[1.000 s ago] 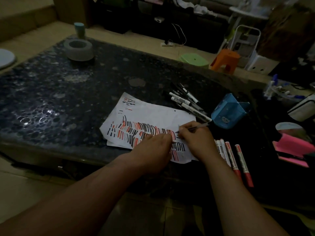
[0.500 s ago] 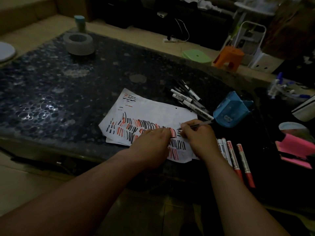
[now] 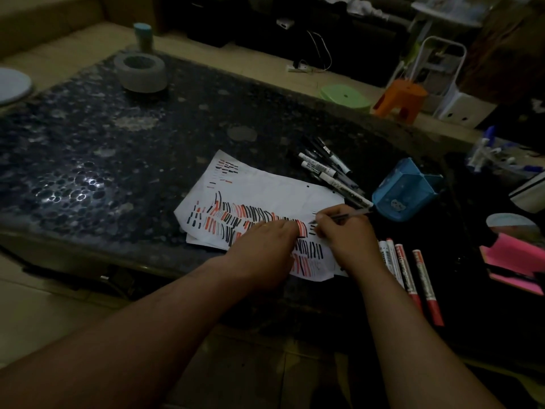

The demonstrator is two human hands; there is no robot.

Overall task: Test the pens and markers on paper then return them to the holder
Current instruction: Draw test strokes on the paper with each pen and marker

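A thin dark pen (image 3: pixel 351 215) is pinched in the right grip (image 3: pixel 348 240), tip on the white marked paper (image 3: pixel 265 184), pressed down by the flat left grip (image 3: pixel 265 246).

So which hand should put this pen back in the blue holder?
Right. The right hand grips the pen, and the blue holder sits just beyond it; the left hand presses the paper, farther away.

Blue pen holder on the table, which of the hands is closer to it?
Right. The right hand, gripping a pen, sits just left of the blue pen holder; the left hand rests on the paper farther left.
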